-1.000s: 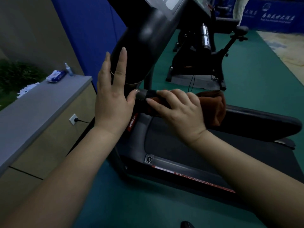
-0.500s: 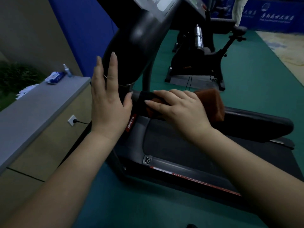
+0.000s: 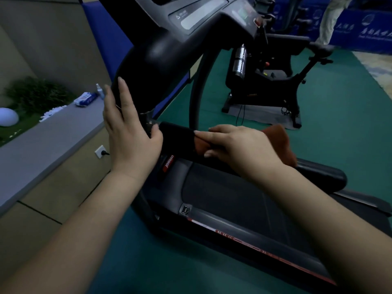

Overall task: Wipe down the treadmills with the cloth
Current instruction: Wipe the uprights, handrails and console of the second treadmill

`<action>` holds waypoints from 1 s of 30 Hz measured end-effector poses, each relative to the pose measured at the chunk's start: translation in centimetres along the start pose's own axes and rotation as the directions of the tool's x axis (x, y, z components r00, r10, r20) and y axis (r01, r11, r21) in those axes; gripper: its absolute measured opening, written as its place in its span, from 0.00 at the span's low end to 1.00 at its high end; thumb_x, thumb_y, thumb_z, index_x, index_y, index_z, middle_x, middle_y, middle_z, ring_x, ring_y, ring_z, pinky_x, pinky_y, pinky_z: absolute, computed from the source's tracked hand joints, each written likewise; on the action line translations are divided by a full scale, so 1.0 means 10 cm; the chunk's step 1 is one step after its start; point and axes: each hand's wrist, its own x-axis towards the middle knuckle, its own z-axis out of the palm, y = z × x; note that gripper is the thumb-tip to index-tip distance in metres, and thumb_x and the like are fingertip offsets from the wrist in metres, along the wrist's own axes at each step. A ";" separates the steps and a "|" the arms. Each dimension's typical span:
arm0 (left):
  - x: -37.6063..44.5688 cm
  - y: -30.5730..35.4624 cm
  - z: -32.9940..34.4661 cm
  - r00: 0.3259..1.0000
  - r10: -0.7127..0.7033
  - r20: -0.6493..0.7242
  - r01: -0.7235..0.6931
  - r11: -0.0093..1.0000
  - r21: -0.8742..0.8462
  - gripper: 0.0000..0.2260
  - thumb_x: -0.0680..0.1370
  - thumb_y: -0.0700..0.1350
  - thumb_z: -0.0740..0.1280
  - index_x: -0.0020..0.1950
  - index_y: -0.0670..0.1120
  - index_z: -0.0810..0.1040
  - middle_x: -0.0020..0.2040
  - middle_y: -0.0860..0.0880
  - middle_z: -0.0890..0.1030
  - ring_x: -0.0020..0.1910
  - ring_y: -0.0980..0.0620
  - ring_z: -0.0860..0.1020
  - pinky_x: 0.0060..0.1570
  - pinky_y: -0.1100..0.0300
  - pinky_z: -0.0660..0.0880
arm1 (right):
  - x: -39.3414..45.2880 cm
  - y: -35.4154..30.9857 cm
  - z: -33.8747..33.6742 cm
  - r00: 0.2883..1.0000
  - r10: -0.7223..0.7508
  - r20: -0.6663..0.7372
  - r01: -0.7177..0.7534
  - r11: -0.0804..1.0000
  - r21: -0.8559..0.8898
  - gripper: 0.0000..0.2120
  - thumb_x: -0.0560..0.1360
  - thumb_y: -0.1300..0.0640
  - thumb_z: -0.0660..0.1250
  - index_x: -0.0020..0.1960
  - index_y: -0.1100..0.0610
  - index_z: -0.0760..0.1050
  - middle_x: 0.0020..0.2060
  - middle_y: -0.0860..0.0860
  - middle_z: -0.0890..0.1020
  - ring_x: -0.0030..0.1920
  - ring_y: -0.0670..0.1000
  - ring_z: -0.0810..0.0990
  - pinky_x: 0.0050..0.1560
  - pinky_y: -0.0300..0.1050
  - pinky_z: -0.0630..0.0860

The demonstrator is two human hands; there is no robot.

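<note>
Brown cloth [image 3: 280, 143] sits in the middle of the frame, on the black handrail [image 3: 178, 134] of the treadmill [image 3: 222, 200]. We press our right hand [image 3: 239, 147] down on the cloth with fingers curled around it. Our left hand [image 3: 129, 132] lies flat and wide open on the big black post [image 3: 144, 66], holding nothing. At the upper left, a pack of wipes [image 3: 86, 98] sits on a grey ledge [image 3: 48, 141].

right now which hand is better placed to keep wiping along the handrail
Right. The right hand already presses the cloth onto the handrail, with bare rail ahead of its fingertips. The left hand lies flat on the treadmill's upright and holds no cloth.
</note>
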 end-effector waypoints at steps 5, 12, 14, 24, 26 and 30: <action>-0.32 0.20 0.16 0.995 0.092 0.023 -0.095 0.983 0.155 0.34 0.75 0.42 0.65 0.77 0.46 0.54 0.78 0.40 0.46 0.76 0.39 0.49 0.74 0.46 0.50 | -0.51 0.45 -0.26 0.996 0.086 0.029 -0.088 0.992 0.094 0.27 0.69 0.30 0.52 0.67 0.33 0.67 0.56 0.40 0.80 0.53 0.48 0.80 0.45 0.44 0.77; -0.61 0.41 0.30 0.965 0.180 0.191 -0.201 0.975 0.099 0.18 0.77 0.44 0.64 0.68 0.47 0.72 0.71 0.47 0.68 0.70 0.46 0.64 0.66 0.44 0.66 | -0.13 0.37 -0.16 0.990 0.106 0.092 -0.116 0.987 0.110 0.24 0.73 0.33 0.57 0.68 0.36 0.67 0.59 0.45 0.80 0.58 0.51 0.79 0.52 0.48 0.76; -0.65 0.48 0.33 0.952 0.215 0.216 -0.241 0.965 0.102 0.18 0.78 0.47 0.64 0.67 0.47 0.73 0.69 0.49 0.70 0.69 0.47 0.65 0.67 0.44 0.65 | -0.19 0.41 -0.18 0.992 0.069 0.103 -0.079 0.992 0.096 0.26 0.72 0.32 0.55 0.69 0.36 0.66 0.58 0.45 0.80 0.58 0.51 0.79 0.52 0.47 0.76; -0.77 0.73 0.45 0.960 0.119 0.252 -0.158 0.977 0.140 0.22 0.78 0.53 0.60 0.71 0.50 0.69 0.72 0.50 0.67 0.73 0.49 0.60 0.71 0.44 0.59 | -0.59 0.73 -0.37 0.986 0.126 0.107 -0.140 0.981 0.133 0.25 0.71 0.32 0.57 0.67 0.33 0.67 0.59 0.43 0.81 0.58 0.50 0.78 0.52 0.46 0.75; -0.80 0.79 0.47 0.965 0.085 0.249 -0.126 0.980 0.152 0.23 0.78 0.55 0.60 0.72 0.50 0.68 0.72 0.50 0.66 0.74 0.48 0.59 0.71 0.45 0.58 | -0.51 0.69 -0.33 0.991 0.072 0.110 -0.085 0.989 0.119 0.25 0.72 0.32 0.57 0.69 0.34 0.66 0.58 0.44 0.81 0.59 0.50 0.78 0.51 0.45 0.74; -0.82 0.87 0.51 0.969 0.039 0.246 -0.082 0.983 0.167 0.25 0.77 0.59 0.59 0.72 0.52 0.67 0.72 0.49 0.66 0.74 0.47 0.58 0.71 0.45 0.59 | -0.79 0.89 -0.43 0.992 0.043 0.116 -0.057 0.990 0.127 0.28 0.69 0.30 0.55 0.68 0.32 0.65 0.56 0.43 0.81 0.56 0.49 0.79 0.50 0.46 0.76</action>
